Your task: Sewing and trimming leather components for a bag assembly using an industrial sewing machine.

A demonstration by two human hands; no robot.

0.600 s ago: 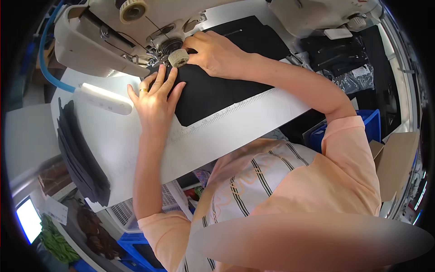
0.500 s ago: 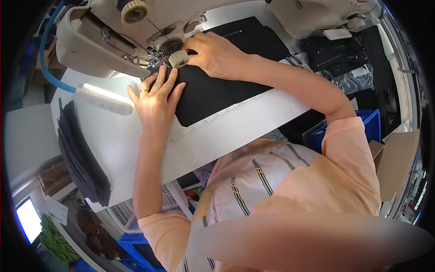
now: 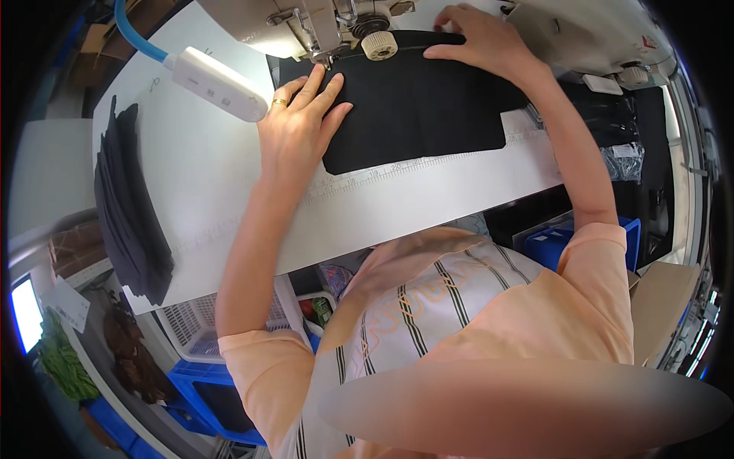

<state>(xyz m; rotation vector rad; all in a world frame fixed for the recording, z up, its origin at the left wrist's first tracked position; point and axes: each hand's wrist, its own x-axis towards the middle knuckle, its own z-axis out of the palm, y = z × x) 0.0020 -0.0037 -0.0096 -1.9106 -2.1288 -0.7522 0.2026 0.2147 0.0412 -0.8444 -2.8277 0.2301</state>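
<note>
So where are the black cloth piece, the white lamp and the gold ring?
black cloth piece [image 3: 428, 115], head view, middle of the flat cloth.
white lamp [image 3: 218, 83], head view, middle of its long head.
gold ring [image 3: 280, 102], head view, band on a left-hand finger.

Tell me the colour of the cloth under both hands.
Black; the cloth shows plainly in the head view.

Both arms extended fwd, left hand [image 3: 297, 128] flat, fingers spread (ring on one), right hand [image 3: 480, 40] apparently palm-down.
</note>
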